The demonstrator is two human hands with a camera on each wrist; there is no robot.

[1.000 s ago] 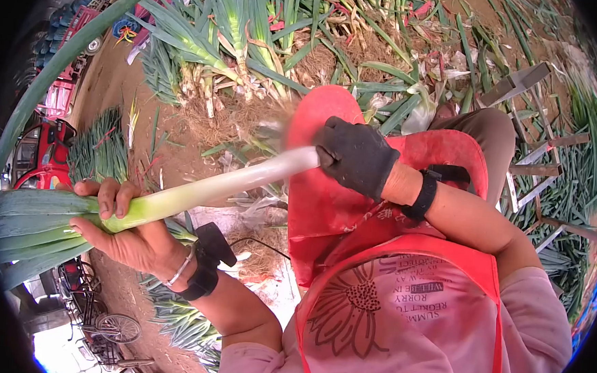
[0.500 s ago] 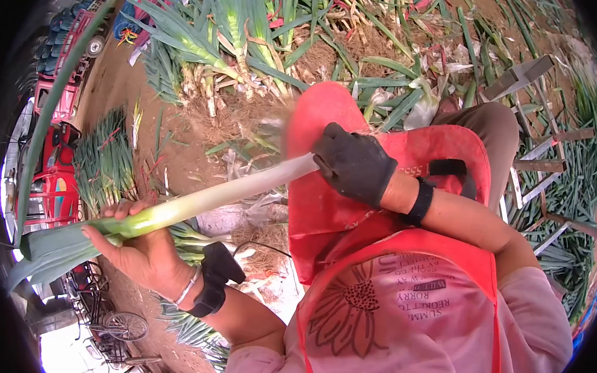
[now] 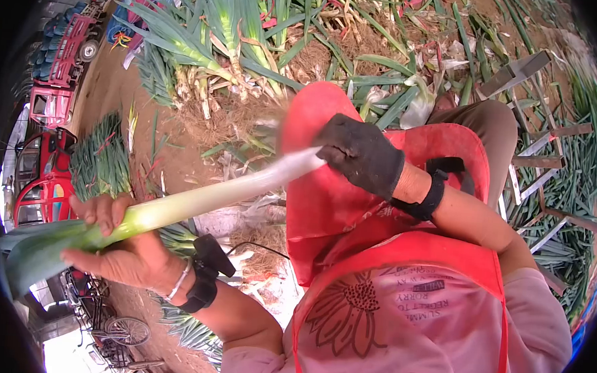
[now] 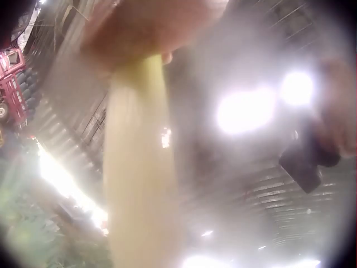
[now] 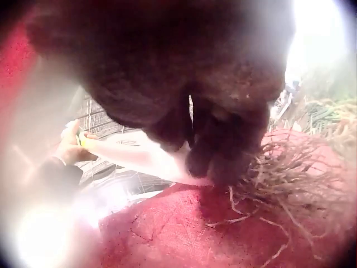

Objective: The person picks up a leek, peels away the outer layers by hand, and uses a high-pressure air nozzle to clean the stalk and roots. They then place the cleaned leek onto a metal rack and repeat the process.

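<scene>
A long leek (image 3: 222,199) with a white shaft and green leaves lies slanted between the two hands. The bare left hand (image 3: 127,244) grips it where white turns to green, thumb below and fingers above. Around the root end, the dark-gloved right hand (image 3: 363,156) is curled, over the red apron. In the right wrist view, thin roots (image 5: 290,184) spread out beside the gloved fingers (image 5: 217,151) against the red cloth. The left wrist view shows the pale shaft (image 4: 142,167) running down from the left hand (image 4: 156,28), blurred.
Heaped leeks (image 3: 219,38) with roots lie on the soil beyond the knees. A metal frame (image 3: 539,160) stands at the right beside more leeks. Another bundle (image 3: 105,161) lies at the left, near a red vehicle (image 3: 46,178). Bicycles (image 3: 126,330) are at lower left.
The left hand moved away from the body, then partly back, still gripping the leek. Its leaves now hang bunched at the far left. The gloved right hand shifted slightly and keeps its hold.
</scene>
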